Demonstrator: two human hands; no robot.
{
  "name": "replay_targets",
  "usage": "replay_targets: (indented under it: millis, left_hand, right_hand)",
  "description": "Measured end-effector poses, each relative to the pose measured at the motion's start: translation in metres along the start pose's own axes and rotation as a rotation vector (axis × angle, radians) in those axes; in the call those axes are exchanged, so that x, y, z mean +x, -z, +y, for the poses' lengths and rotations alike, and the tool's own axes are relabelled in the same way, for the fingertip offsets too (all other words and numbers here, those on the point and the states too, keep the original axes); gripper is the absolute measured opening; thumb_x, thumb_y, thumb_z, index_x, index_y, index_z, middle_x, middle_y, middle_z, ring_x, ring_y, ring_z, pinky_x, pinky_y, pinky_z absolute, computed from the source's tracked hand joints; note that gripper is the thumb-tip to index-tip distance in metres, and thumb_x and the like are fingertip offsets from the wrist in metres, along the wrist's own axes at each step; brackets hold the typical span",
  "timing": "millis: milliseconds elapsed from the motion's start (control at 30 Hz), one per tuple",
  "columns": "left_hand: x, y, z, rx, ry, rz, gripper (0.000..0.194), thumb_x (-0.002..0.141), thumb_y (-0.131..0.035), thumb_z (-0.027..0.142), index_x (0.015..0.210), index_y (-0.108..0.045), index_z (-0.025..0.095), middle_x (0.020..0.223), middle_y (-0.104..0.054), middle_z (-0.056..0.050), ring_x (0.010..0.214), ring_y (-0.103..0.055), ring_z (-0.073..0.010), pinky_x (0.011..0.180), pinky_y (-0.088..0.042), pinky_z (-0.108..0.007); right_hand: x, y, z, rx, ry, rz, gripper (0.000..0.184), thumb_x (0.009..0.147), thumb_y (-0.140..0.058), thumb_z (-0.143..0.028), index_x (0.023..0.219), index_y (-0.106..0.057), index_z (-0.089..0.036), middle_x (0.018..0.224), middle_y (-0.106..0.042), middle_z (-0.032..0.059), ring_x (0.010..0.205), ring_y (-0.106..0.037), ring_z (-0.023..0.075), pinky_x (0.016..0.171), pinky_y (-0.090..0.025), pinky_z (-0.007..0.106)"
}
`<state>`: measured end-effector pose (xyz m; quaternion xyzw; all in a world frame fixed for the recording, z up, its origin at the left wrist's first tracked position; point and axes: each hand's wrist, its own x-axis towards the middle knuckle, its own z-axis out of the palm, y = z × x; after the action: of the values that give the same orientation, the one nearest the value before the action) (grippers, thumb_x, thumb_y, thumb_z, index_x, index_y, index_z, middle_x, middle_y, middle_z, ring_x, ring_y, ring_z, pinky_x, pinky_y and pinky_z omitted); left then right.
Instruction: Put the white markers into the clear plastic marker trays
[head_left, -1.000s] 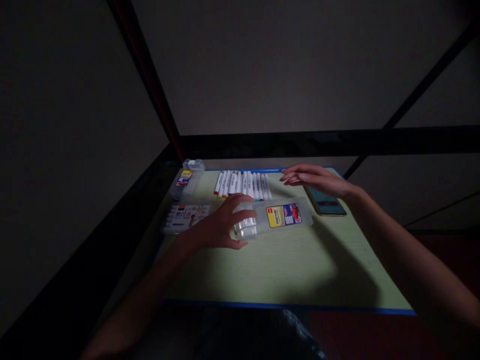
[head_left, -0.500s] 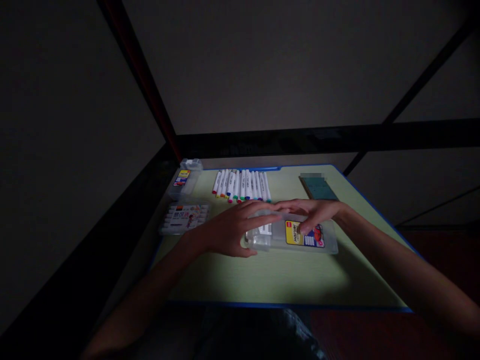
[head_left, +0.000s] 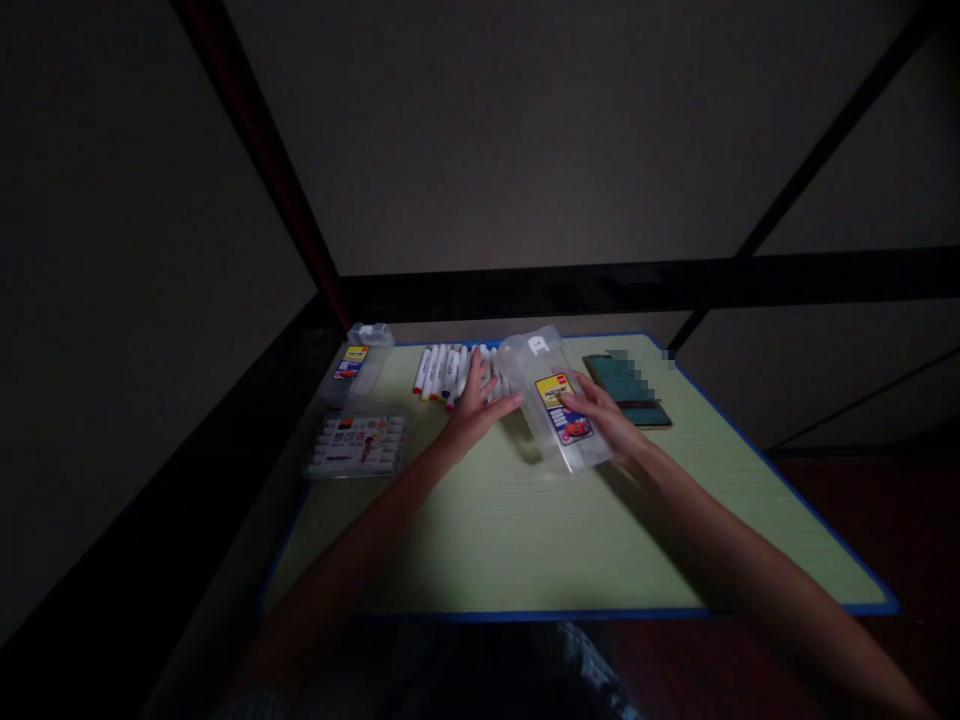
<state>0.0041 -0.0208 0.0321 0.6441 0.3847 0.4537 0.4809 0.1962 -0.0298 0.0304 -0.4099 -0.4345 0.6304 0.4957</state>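
Note:
A clear plastic marker case (head_left: 541, 400) with a yellow and blue label is gripped along its right side by my right hand (head_left: 604, 415), thumb on the label. The case tilts, its capped end pointing away from me, and seems raised off the table. To its left, my left hand (head_left: 476, 405) is open, fingers spread, with the thumb close to the case; whether they touch I cannot tell. Beyond that hand lies a row of white markers (head_left: 431, 372) with coloured ends, partly hidden by the hand and the case.
A second clear marker case (head_left: 364, 370) lies at the table's back left. Nearer me is a flat box of markers (head_left: 356, 444) with a printed label. A green board-like object (head_left: 622, 385) rests at the right. The table (head_left: 480, 560) has a blue edge; walls stand behind and left.
The case has turned from lying crosswise to pointing away from me and moved toward the markers. My left hand has come off its end and moved forward; my right hand keeps hold.

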Motion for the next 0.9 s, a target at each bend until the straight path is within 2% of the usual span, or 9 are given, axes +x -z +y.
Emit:
replay_targets:
  millis: [100, 200, 267, 367, 500, 633, 767, 900]
  left_hand:
    - [0.002, -0.015, -0.008, -0.180, 0.115, 0.019, 0.084, 0.081, -0.054, 0.023, 0.139, 0.006, 0.032, 0.147, -0.016, -0.009, 0.128, -0.034, -0.0254, 0.099, -0.036, -0.049]
    - [0.000, -0.024, -0.008, -0.357, 0.211, -0.020, 0.081, 0.082, -0.051, 0.021, 0.139, 0.005, 0.033, 0.138, -0.037, -0.007, 0.118, -0.046, -0.0230, 0.094, -0.042, -0.048]
    - [-0.002, -0.027, -0.008, -0.477, 0.240, 0.001, 0.080, 0.080, -0.052, 0.020, 0.140, 0.001, 0.030, 0.127, -0.049, -0.007, 0.111, -0.052, -0.0226, 0.091, -0.044, -0.046]
    - [-0.004, -0.031, -0.012, -0.600, 0.225, 0.058, 0.080, 0.074, -0.059, 0.018, 0.140, -0.013, 0.023, 0.116, -0.058, -0.008, 0.104, -0.056, -0.0232, 0.091, -0.045, -0.042]
    - [-0.006, -0.035, -0.023, -0.691, 0.206, 0.120, 0.082, 0.068, -0.066, 0.017, 0.137, -0.024, 0.023, 0.112, -0.061, -0.006, 0.101, -0.058, -0.0232, 0.090, -0.044, -0.037]
    - [-0.011, -0.035, -0.028, -0.739, 0.227, 0.183, 0.090, 0.064, -0.067, 0.014, 0.139, -0.019, 0.026, 0.118, -0.058, -0.005, 0.103, -0.057, -0.0224, 0.091, -0.043, -0.036]
    - [-0.017, -0.034, -0.029, -0.753, 0.256, 0.183, 0.094, 0.063, -0.069, 0.015, 0.140, -0.016, 0.025, 0.120, -0.056, -0.007, 0.104, -0.056, -0.0237, 0.091, -0.042, -0.036]
    - [-0.021, -0.033, -0.031, -0.737, 0.251, 0.175, 0.096, 0.061, -0.070, 0.017, 0.140, -0.015, 0.023, 0.116, -0.059, -0.007, 0.103, -0.057, -0.0243, 0.090, -0.042, -0.036]
  right_hand:
    - [0.000, -0.010, 0.009, 0.015, 0.053, 0.046, 0.060, 0.058, -0.072, -0.034, 0.113, -0.047, -0.029, 0.090, -0.067, -0.0008, 0.067, -0.064, 0.0168, 0.058, -0.051, 0.028]
    - [-0.001, -0.019, 0.017, 0.024, 0.079, 0.060, 0.063, 0.059, -0.072, -0.035, 0.116, -0.044, -0.030, 0.093, -0.065, 0.0000, 0.073, -0.063, 0.0180, 0.063, -0.051, 0.031]
    - [-0.002, -0.023, 0.024, 0.018, 0.114, 0.066, 0.063, 0.061, -0.070, -0.035, 0.117, -0.042, -0.030, 0.097, -0.063, 0.0006, 0.080, -0.063, 0.0189, 0.068, -0.051, 0.032]
    - [-0.003, -0.025, 0.036, -0.016, 0.177, 0.070, 0.060, 0.066, -0.067, -0.037, 0.119, -0.040, -0.030, 0.102, -0.060, 0.0009, 0.087, -0.060, 0.0188, 0.073, -0.050, 0.032]
    - [-0.008, -0.027, 0.046, -0.059, 0.179, 0.078, 0.060, 0.067, -0.066, -0.037, 0.119, -0.038, -0.031, 0.109, -0.055, 0.0014, 0.092, -0.058, 0.0189, 0.075, -0.050, 0.032]
    - [-0.014, -0.032, 0.046, -0.080, 0.183, 0.065, 0.057, 0.068, -0.065, -0.038, 0.119, -0.039, -0.030, 0.120, -0.048, 0.0031, 0.103, -0.054, 0.0206, 0.080, -0.049, 0.033]
    - [-0.019, -0.036, 0.048, -0.104, 0.203, 0.043, 0.055, 0.071, -0.063, -0.038, 0.120, -0.038, -0.029, 0.126, -0.044, 0.0034, 0.112, -0.048, 0.0211, 0.089, -0.046, 0.035]
    - [-0.022, -0.038, 0.052, -0.116, 0.212, 0.041, 0.056, 0.074, -0.061, -0.038, 0.123, -0.035, -0.028, 0.128, -0.041, 0.0037, 0.112, -0.048, 0.0202, 0.092, -0.043, 0.035]
